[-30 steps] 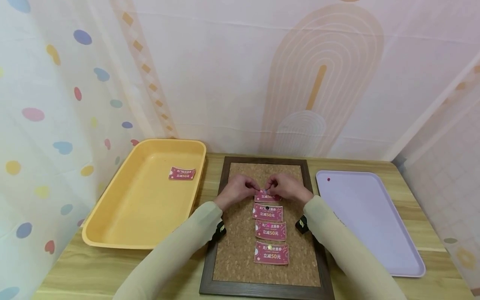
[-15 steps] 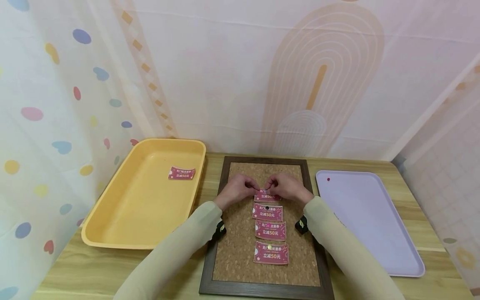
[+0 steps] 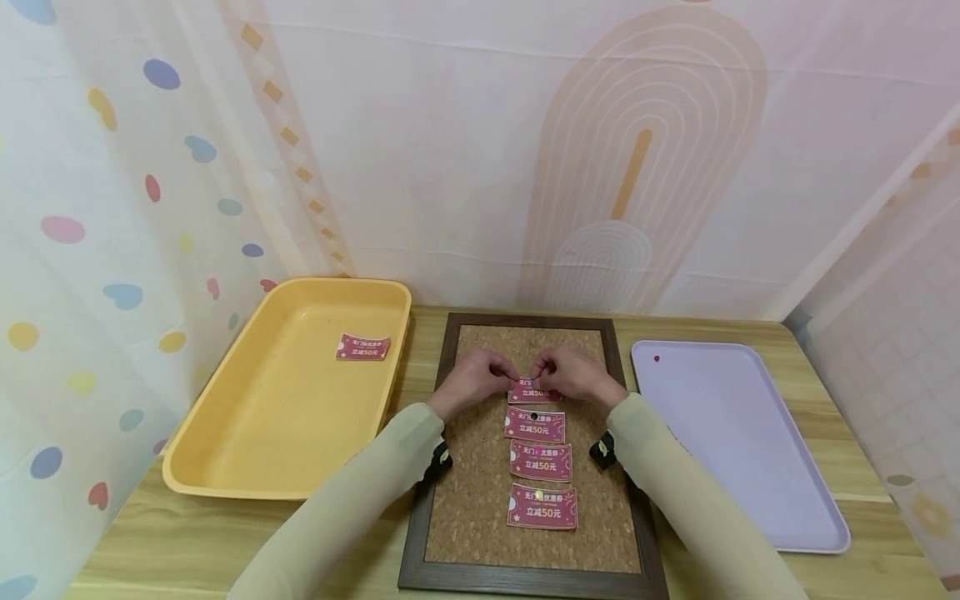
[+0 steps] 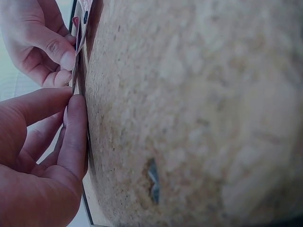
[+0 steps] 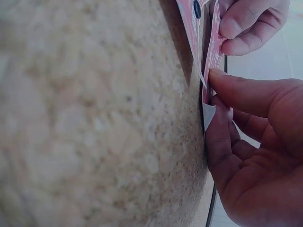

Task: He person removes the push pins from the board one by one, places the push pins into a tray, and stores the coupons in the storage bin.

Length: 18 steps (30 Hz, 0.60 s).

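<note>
Both hands meet near the upper middle of a cork board (image 3: 472,467) with a dark wooden frame. My left hand (image 3: 478,379) pinches the left edge of the topmost pink paper coupon (image 3: 531,393). At its other edge, my right hand (image 3: 573,375) pinches the paper between thumb and finger; in the right wrist view that coupon (image 5: 214,52) shows a bent white corner. A small bluish spot sits at its upper middle, too small to identify. Below are three similar coupons in a column: one with a black pushpin (image 3: 534,416), one pink-pinned coupon (image 3: 542,463), one yellow-pinned coupon (image 3: 543,510).
To the left stands a yellow tray (image 3: 292,392) holding one more pink coupon (image 3: 363,347). A lilac tray (image 3: 735,433) lies on the right, with a small red pushpin (image 3: 657,358) in its far left corner. Patterned curtains (image 3: 450,150) hang behind the wooden table (image 3: 135,550).
</note>
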{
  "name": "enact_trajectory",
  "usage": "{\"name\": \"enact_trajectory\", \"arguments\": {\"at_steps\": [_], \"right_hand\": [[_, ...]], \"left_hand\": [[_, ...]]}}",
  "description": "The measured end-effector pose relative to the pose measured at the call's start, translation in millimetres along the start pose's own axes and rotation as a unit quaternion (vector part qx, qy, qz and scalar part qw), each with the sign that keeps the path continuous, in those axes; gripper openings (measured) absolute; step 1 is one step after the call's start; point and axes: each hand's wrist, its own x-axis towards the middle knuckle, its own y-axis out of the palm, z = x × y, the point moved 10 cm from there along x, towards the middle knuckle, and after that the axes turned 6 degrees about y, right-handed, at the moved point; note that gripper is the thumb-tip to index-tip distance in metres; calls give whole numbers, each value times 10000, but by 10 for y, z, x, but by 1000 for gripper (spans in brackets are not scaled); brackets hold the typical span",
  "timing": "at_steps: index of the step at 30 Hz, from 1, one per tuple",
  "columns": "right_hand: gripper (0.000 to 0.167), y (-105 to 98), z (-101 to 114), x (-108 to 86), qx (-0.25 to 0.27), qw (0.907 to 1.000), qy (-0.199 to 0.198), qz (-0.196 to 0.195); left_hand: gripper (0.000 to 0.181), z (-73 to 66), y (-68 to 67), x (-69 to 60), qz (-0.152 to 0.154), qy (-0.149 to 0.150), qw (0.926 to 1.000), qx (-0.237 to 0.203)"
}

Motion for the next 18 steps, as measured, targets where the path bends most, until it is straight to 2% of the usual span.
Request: {"name": "enact_trajectory", "arguments": {"at_steps": [18], "right_hand": [[5,4,47,-26,150,9994,-279,114]], "left_hand": [[7,12,4,-8,19,-154,9998,138]]}}
